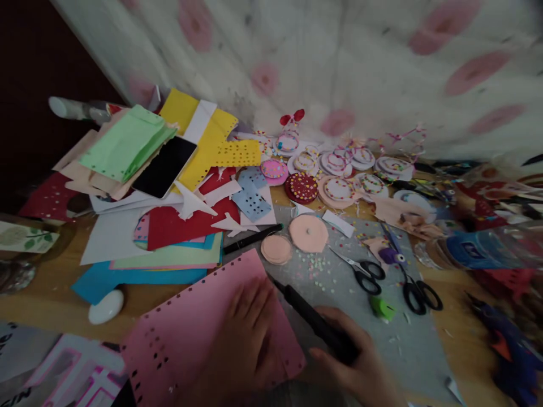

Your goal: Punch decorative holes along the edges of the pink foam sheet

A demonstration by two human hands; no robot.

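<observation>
My left hand (248,325) lies flat, fingers stretched out, on a pink sheet (186,322) with small shaped holes along its edges. In my right hand (356,356) is a thick black-handled tool (311,314) with a thin pointed tip; its exact kind is unclear. The tip points up and left, close to the sheet's right edge, and I cannot tell whether it touches. Just beyond the tip are two peach paper discs, a smaller one (276,249) and a larger one (308,232) with a small bead-like dot in its middle.
Scissors (367,274) and a second pair (419,294) lie right, by a green punch (382,308) and purple punch (390,255). A phone (165,165) rests on papers. Decorated paper hats (339,189) line the back. A bottle (479,249) lies right.
</observation>
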